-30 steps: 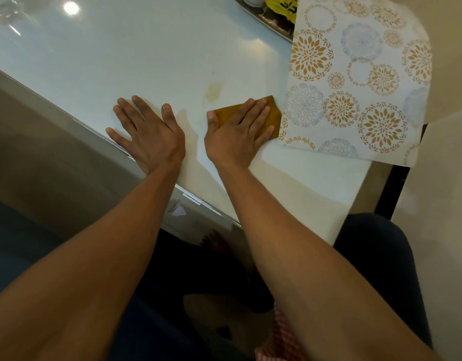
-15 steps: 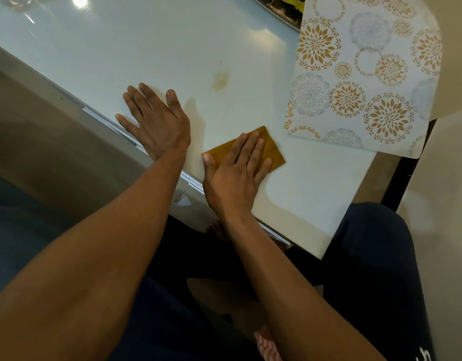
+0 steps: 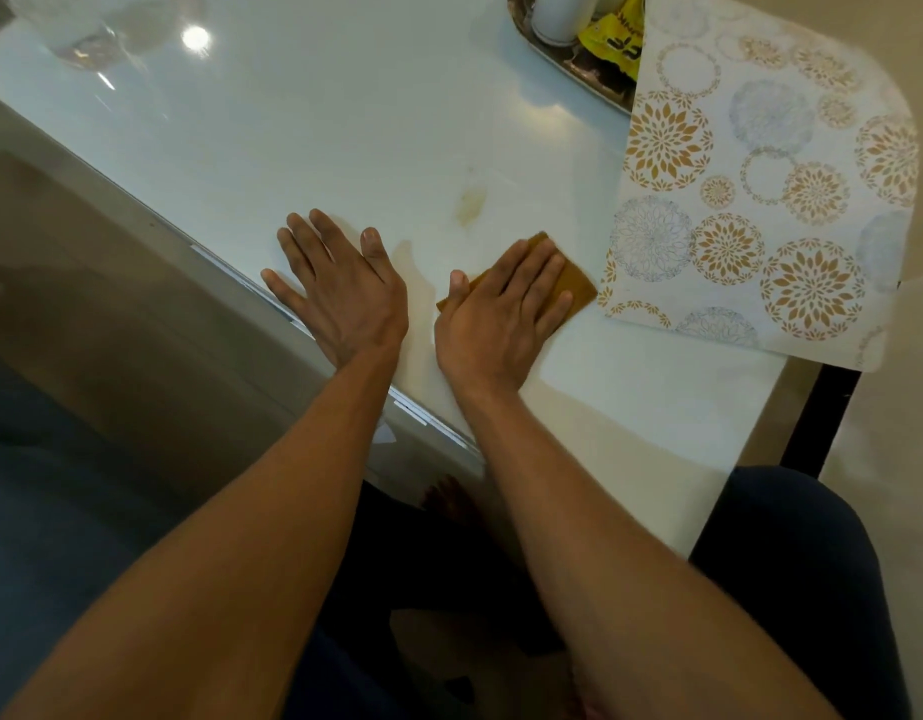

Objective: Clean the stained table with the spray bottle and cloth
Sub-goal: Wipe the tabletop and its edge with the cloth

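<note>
a folded mustard-brown cloth [image 3: 563,283] is pressed flat onto the glossy white table top [image 3: 319,127] by the right hand [image 3: 501,309], fingers straight and together, nothing pinched or curled round. the cloth is mostly covered by the fingers; its far corner and right edge are seen poking out, just beside the near left corner of a white placemat printed with gold and grey flower circles [image 3: 760,200]; whether they touch cannot be told. the left hand [image 3: 339,288] is laid palm down on the bare table near the front edge, fingers straight and spread, nothing held. a yellowish stain [image 3: 469,205] is seen on the table beyond the two hands, apart from the cloth. a fainter pale smear [image 3: 423,283] is seen between the hands. an oval metal tray [image 3: 568,65] is placed at the far edge, partly under the placemat, with a white cylindrical container [image 3: 558,15] and a yellow packet [image 3: 615,36] on it. a clear glass item [image 3: 90,39] is seen at far left, blurred.
</note>
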